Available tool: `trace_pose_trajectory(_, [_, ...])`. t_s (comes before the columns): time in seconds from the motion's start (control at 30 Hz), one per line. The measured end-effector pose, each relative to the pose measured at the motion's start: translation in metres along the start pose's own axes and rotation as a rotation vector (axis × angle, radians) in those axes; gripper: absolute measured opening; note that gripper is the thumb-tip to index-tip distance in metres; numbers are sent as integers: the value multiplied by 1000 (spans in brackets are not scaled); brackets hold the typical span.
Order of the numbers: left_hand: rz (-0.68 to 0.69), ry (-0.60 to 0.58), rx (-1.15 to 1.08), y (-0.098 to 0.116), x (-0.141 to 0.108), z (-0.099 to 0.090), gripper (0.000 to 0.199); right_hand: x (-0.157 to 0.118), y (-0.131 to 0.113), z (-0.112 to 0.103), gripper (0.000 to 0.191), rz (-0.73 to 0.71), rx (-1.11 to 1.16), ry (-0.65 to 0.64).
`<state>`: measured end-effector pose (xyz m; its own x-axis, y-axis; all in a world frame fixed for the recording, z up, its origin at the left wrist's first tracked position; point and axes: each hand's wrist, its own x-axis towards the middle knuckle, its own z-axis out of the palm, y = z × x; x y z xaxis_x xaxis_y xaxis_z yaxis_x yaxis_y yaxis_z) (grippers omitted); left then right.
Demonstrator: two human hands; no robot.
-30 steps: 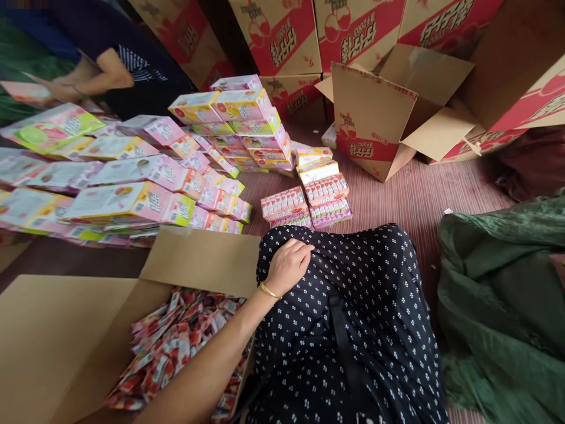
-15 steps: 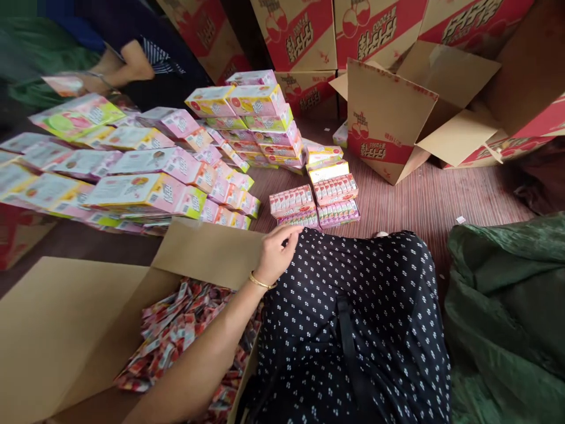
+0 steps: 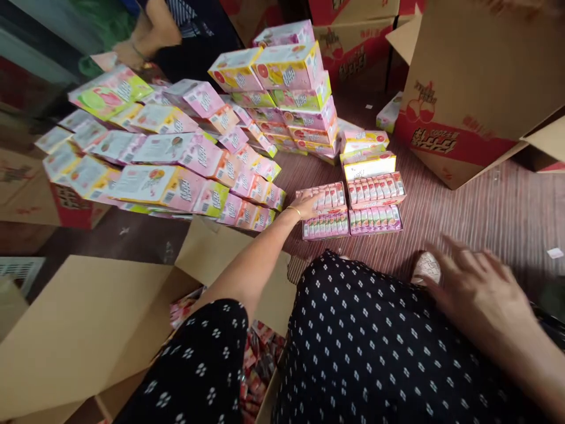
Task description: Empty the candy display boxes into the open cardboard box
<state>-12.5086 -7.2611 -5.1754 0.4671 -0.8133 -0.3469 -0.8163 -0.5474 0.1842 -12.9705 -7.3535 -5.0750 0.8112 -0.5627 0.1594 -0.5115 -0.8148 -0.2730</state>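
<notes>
A reddish-brown striped floor (image 3: 489, 215) spreads in front of you, with printed cartons (image 3: 362, 53) stacked along the back. At the far left, a large opened carton (image 3: 88, 318) lifts a broad flap beside you, and small red wrapped packets (image 3: 260, 365) show inside it, partly hidden by your left sleeve (image 3: 194, 365). Beyond it stands a wide pile of pastel boxes (image 3: 163, 147), and behind that a co-worker's hand (image 3: 128, 54) is near a pale piece you can't make out clearly. Farther right rises a taller stack of boxes (image 3: 293, 100). Your left hand (image 3: 305, 203), a gold bracelet (image 3: 295, 211) at its wrist, reaches over the left end of the rear-left open box (image 3: 338, 197), its fingers extended among the packets there; you cannot tell whether they close on any. That box sits just behind the front-left open box (image 3: 326, 227), with the rear-right open box (image 3: 377, 189) and the front-right open box (image 3: 375, 220) right beside them, all filled with rows of upright packets. Your right hand (image 3: 481, 288), blurred, hangs with its fingers spread, holding nothing you can see, above your dark patterned clothing (image 3: 344, 335) and near a pale shoe (image 3: 426, 268). Behind it, a big brown-and-red carton (image 3: 468, 88) leans at an angle.
</notes>
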Motion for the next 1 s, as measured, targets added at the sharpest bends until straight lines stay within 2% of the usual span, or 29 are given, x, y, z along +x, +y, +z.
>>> trace_pose_trajectory(0.1, [-12,-127,178,-15,42,15,111,13,-25,22,46,-190,-97,-95])
trace_pose_trajectory(0.17, [-9,-159,243,-25,67,28,117,11,-28,25,46,-199,-128,-146])
trace_pose_trajectory(0.3, [59,-189,302,-33,104,55,128,12,-17,14,50,-150,-135,-213])
trace_pose_trajectory(0.43, [55,-84,295,-24,109,67,124,25,-19,10,49,-130,-139,-217])
trace_pose_trajectory(0.57, [18,-53,269,-17,88,57,112,37,-29,12,44,-145,-173,-186])
trace_pose_trajectory(0.7, [-117,71,109,-20,57,24,112,45,-29,16,41,-150,-220,-150])
trace_pose_trajectory(0.8, [-116,245,-141,-18,28,-21,115,54,-28,21,41,-73,-198,-225])
trace_pose_trajectory(0.9, [99,400,-413,-2,-22,-83,117,69,-37,24,49,10,31,-300])
trace_pose_trajectory(1.0, [370,492,-545,21,-109,-135,116,83,-61,17,64,86,589,-290])
